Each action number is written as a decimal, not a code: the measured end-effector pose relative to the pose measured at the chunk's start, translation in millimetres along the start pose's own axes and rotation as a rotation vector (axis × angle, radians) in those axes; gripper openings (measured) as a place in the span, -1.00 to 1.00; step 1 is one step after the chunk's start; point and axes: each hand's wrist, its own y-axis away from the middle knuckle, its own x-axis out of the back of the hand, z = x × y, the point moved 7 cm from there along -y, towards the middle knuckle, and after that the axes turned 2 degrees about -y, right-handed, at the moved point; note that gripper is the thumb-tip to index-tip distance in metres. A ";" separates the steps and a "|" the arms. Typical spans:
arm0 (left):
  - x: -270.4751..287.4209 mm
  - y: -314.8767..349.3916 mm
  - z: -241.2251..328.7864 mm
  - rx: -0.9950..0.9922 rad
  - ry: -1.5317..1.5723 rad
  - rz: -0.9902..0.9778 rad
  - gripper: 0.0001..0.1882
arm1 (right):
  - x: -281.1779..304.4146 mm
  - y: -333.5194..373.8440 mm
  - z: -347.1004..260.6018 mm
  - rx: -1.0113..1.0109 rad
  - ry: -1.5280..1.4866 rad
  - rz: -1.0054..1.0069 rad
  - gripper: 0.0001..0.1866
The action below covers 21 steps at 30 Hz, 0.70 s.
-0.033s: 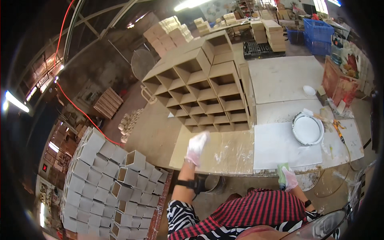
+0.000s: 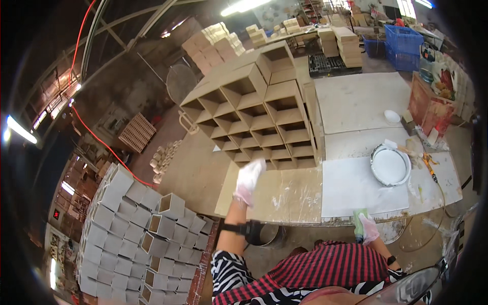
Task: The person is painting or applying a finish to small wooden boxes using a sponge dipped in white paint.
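Observation:
In a whitish, see-through glove, my left hand [image 2: 248,182] reaches over the near table edge. Its fingertips come up to the bottom row of a stack of open-fronted, raw board boxes [image 2: 277,133]. Blur hides how the fingers are bent and whether they touch a box. My right hand [image 2: 369,229], gloved too, is low at the table's front edge. It is closed around a green, dark-ended object [image 2: 360,224] whose kind I cannot make out. A round tub of white paint [image 2: 390,165] stands beyond it to the right, on white sheets [image 2: 356,188].
At the left, a large pile of grey-white painted boxes [image 2: 122,234] rises beside the table. A small white bowl [image 2: 392,116] and an orange-handled tool [image 2: 430,166] lie at the right. Blue crates [image 2: 404,48] and stacked boards [image 2: 347,47] stand farther back.
My left hand has moved slightly up toward the bottom row of boxes. The right hand and the green object look almost the same.

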 end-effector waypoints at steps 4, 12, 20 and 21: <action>-9.4 -88.8 88.2 -0.066 0.176 0.094 -0.59 | 14.2 -2.9 6.4 0.016 -0.127 0.020 -0.78; -9.4 -207.2 118.2 0.122 0.709 0.317 -0.30 | 20.6 -0.6 -3.1 0.057 -0.184 0.161 -0.77; -42.8 -220.7 124.9 0.355 0.747 0.099 -0.58 | 15.4 19.2 -44.3 0.085 -0.234 0.327 -0.72; -51.1 -208.2 134.6 0.288 0.826 0.056 -0.64 | 19.7 16.6 -49.0 0.091 -0.152 0.365 -0.70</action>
